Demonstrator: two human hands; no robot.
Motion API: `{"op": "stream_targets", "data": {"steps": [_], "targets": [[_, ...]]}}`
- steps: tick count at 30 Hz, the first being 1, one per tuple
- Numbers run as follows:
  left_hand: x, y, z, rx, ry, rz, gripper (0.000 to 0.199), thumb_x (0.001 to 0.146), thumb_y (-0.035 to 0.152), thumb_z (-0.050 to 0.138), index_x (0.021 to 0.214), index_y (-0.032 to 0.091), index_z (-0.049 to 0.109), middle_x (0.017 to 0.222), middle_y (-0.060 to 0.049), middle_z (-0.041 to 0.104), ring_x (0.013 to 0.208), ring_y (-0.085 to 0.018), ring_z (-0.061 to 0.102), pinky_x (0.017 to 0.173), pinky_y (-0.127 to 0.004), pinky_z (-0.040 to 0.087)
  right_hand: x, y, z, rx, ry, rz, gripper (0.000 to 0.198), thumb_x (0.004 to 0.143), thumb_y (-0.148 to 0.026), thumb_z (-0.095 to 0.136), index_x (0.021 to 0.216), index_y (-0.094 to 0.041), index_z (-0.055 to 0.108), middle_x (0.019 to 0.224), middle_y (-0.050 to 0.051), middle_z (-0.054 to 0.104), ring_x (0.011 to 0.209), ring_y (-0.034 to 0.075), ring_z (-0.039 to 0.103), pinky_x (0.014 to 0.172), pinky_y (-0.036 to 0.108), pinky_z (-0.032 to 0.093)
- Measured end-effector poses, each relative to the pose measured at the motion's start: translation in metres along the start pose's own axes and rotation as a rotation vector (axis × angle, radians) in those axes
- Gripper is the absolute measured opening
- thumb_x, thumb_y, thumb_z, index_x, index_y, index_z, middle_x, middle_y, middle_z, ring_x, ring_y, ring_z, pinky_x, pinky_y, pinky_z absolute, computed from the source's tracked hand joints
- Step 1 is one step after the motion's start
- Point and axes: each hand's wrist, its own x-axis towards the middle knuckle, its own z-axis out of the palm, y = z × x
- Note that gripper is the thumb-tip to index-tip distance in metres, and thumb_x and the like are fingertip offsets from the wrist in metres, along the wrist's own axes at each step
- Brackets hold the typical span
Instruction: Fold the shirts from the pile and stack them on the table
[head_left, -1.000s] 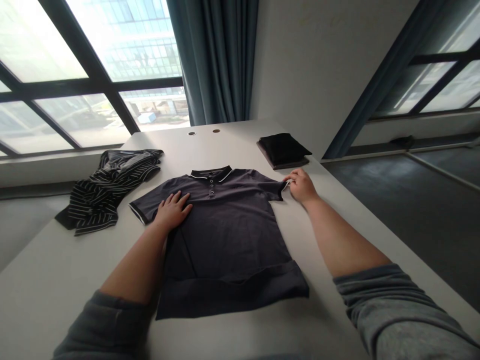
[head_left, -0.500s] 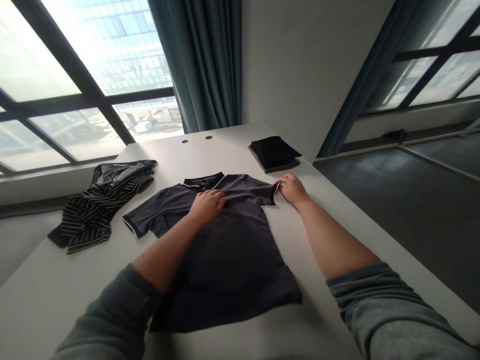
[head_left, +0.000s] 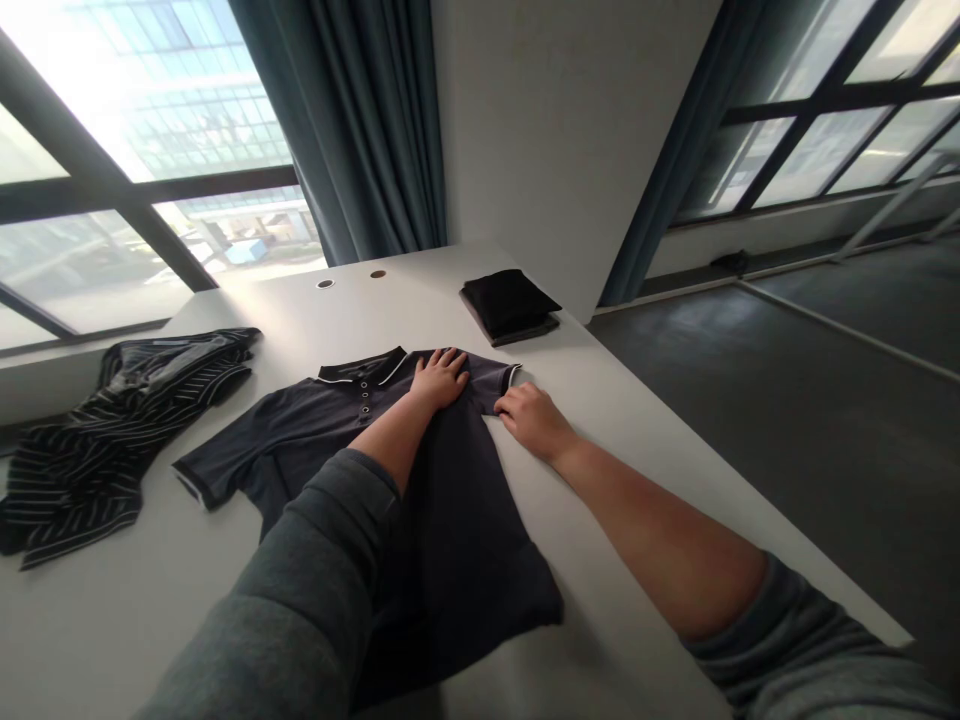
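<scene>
A dark short-sleeved polo shirt (head_left: 465,540) lies spread face up on the white table (head_left: 637,480), its collar pointing away from me. Fingers spread, my left hand (head_left: 439,380) presses flat on the shirt near the shoulder on the right side. My right hand (head_left: 536,420) is closed on the lower corner of the right-side sleeve's white-edged cuff, with the fingertips pinching the fabric. Part of the shirt's front and lower left side is hidden beneath my left forearm.
A black striped garment (head_left: 127,420) lies crumpled at the table's left. Dark folded clothes (head_left: 510,305) are stacked at the far right edge. Two round cable holes, one (head_left: 325,285) with a pale rim, sit at the back. Blue curtains (head_left: 360,130) hang beyond.
My left hand has moved from the chest to the right-side shoulder and spread out. My right hand has shifted from the cuff's upper corner to its lower one. The view has turned right.
</scene>
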Motion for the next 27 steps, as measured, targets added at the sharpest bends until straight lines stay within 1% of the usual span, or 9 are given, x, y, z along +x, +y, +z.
{"op": "stream_targets", "data": {"steps": [6,9,11,14,17,19,22,25,27], "targets": [[-0.003,0.002,-0.001,0.007,-0.016,-0.011,0.073,0.102,0.069,0.035,0.167,0.035,0.031,0.177,-0.003,0.022,0.162,-0.039,0.014,0.127,-0.069,0.012,0.000,-0.008,-0.011,0.041,-0.142,-0.095,0.011,0.093,-0.014,0.062,0.095,-0.018,0.072,0.097,0.008,0.075,0.091,0.022,0.065,0.083,0.032,0.042],[-0.005,0.004,-0.005,0.025,-0.033,-0.008,0.082,0.098,0.076,0.035,0.168,0.034,0.028,0.177,-0.004,0.019,0.162,-0.042,0.011,0.126,-0.072,0.010,0.001,-0.010,-0.011,0.049,-0.100,-0.115,0.009,0.095,-0.021,0.063,0.095,-0.018,0.071,0.098,0.008,0.073,0.094,0.024,0.065,0.086,0.032,0.043],[-0.006,0.005,-0.005,0.017,-0.030,-0.009,0.082,0.098,0.076,0.035,0.168,0.034,0.028,0.177,-0.004,0.020,0.162,-0.042,0.011,0.125,-0.073,0.010,0.005,-0.010,-0.006,0.049,0.004,-0.095,0.016,0.098,-0.028,0.060,0.100,-0.018,0.072,0.107,0.011,0.073,0.104,0.026,0.064,0.094,0.035,0.044],[-0.009,0.010,-0.004,0.007,0.024,-0.036,0.073,0.101,0.070,0.035,0.165,0.035,0.036,0.176,-0.004,0.022,0.162,-0.041,0.014,0.125,-0.072,0.012,0.016,-0.005,0.005,0.057,0.100,0.031,0.032,0.102,-0.033,0.053,0.124,-0.016,0.070,0.130,0.017,0.068,0.121,0.030,0.060,0.105,0.040,0.043],[-0.017,0.017,-0.003,0.037,0.143,-0.158,0.065,0.104,0.062,0.032,0.160,0.033,0.045,0.177,-0.005,0.020,0.161,-0.040,0.016,0.127,-0.067,0.014,0.024,0.004,0.018,0.038,0.000,0.203,0.050,0.104,-0.038,0.048,0.149,-0.016,0.055,0.159,0.020,0.050,0.144,0.034,0.047,0.119,0.053,0.033],[-0.025,0.018,-0.004,0.045,0.164,-0.259,0.064,0.105,0.060,0.029,0.161,0.031,0.045,0.177,-0.007,0.019,0.159,-0.041,0.020,0.126,-0.066,0.015,0.026,0.010,0.025,0.021,-0.094,0.278,0.058,0.106,-0.043,0.044,0.158,-0.017,0.045,0.170,0.018,0.034,0.155,0.036,0.034,0.124,0.061,0.022],[-0.043,0.001,-0.010,0.049,0.197,-0.336,0.065,0.106,0.059,0.029,0.162,0.029,0.043,0.175,-0.011,0.026,0.157,-0.040,0.026,0.126,-0.066,0.018,0.027,0.013,0.028,0.007,-0.172,0.307,0.065,0.106,-0.046,0.039,0.164,-0.018,0.036,0.175,0.015,0.021,0.160,0.034,0.023,0.127,0.065,0.015],[-0.065,-0.037,-0.026,0.053,0.394,-0.333,0.058,0.105,0.052,0.039,0.154,0.024,0.052,0.168,-0.014,0.037,0.151,-0.037,0.038,0.124,-0.059,0.030,0.026,0.012,0.030,-0.026,-0.182,0.315,0.068,0.105,-0.044,0.037,0.166,-0.013,0.032,0.175,0.016,0.019,0.161,0.033,0.021,0.127,0.064,0.015],[-0.079,-0.066,-0.037,0.007,0.489,-0.264,0.050,0.104,0.044,0.044,0.146,0.021,0.059,0.158,-0.015,0.047,0.140,-0.033,0.051,0.120,-0.050,0.040,0.027,0.010,0.030,-0.046,-0.167,0.319,0.069,0.104,-0.042,0.037,0.165,-0.011,0.032,0.175,0.017,0.020,0.161,0.033,0.022,0.128,0.063,0.015]]}}
